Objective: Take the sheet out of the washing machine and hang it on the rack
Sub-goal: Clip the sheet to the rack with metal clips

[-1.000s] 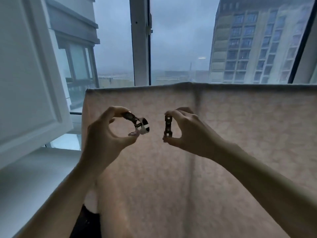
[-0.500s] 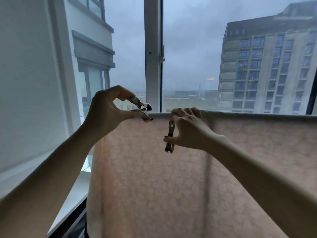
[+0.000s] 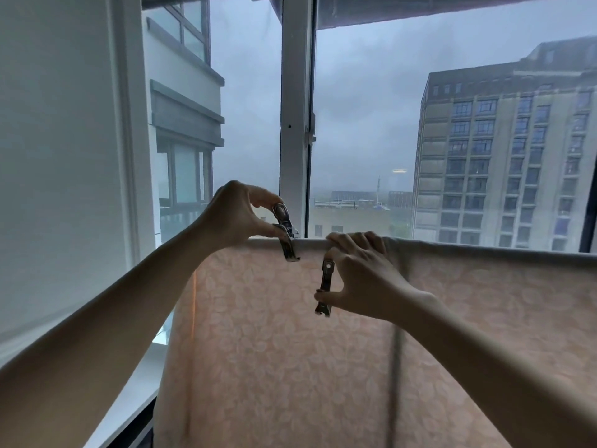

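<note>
A pale pink sheet with a leaf pattern hangs draped over a horizontal rack bar that it covers. My left hand pinches a metal clip between thumb and forefinger, its jaws straddling the sheet's top fold. My right hand pinches a second metal clip upright in front of the sheet, while its other fingers curl over the top edge of the fold.
A white window frame post rises just behind the sheet's top edge. A white wall and a white sill run along the left. Tall buildings show through the glass.
My left hand has brought its clip down onto the sheet's top fold. My right hand has stayed at the fold with its clip. The camera has tilted upward.
</note>
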Available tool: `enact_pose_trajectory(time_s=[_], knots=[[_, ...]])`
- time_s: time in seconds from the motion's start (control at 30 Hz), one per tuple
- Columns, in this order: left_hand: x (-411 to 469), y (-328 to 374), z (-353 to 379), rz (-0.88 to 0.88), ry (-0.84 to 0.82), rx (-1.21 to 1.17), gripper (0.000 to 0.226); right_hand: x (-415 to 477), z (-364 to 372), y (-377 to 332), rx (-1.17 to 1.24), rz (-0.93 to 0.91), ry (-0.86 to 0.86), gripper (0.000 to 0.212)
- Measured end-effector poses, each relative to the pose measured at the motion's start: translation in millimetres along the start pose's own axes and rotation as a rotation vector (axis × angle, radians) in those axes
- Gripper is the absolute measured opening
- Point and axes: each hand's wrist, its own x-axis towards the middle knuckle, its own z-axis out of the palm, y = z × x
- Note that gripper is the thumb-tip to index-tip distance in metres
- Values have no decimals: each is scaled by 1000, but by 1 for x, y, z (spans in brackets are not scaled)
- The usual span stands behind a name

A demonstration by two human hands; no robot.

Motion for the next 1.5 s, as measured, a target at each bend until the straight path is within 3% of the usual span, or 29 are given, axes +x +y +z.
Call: enact_pose_trajectory(time_s=[0.17, 0.33, 0.43, 0.53, 0.63, 0.73, 0.83, 0.9, 1.0, 1.13, 1.3, 1.5], knots=[[9, -5, -4, -25, -75, -42, 55, -3, -3, 2, -23, -14, -6, 62], [16, -8, -2, -75, -164, -34, 76, -5, -4, 1, -15, -30, 2, 62], [15, -5, 2, -77, -175, -12, 87, -6, -5, 2, -8, -37, -18, 63], [11, -2, 4, -53, -147, 53, 85, -6, -5, 3, 6, -49, -42, 68], [3, 4, 4, 14, -141, 189, 74, -9, -8, 6, 49, -60, -61, 72], [-6, 16, 6, 82, -150, 524, 69, -15, -11, 9, 68, -74, -63, 69], [-10, 32, 14, 31, -146, 869, 60, -23, -15, 12, 59, -71, -26, 70], [-9, 40, 26, 29, -93, 924, 42, -28, -21, 16, 54, -33, -5, 72], [-8, 50, 50, 70, -54, 921, 23, -36, -33, 23, 75, 43, -7, 78], [-4, 51, 84, 208, -28, 769, 20, -51, -42, 35, 79, 109, 22, 75], [2, 37, 118, 325, -89, 293, 36, -74, -52, 49, 77, 154, 77, 65], [15, 36, 138, 352, -77, 123, 48, -88, -63, 60, 115, 168, 92, 61]])
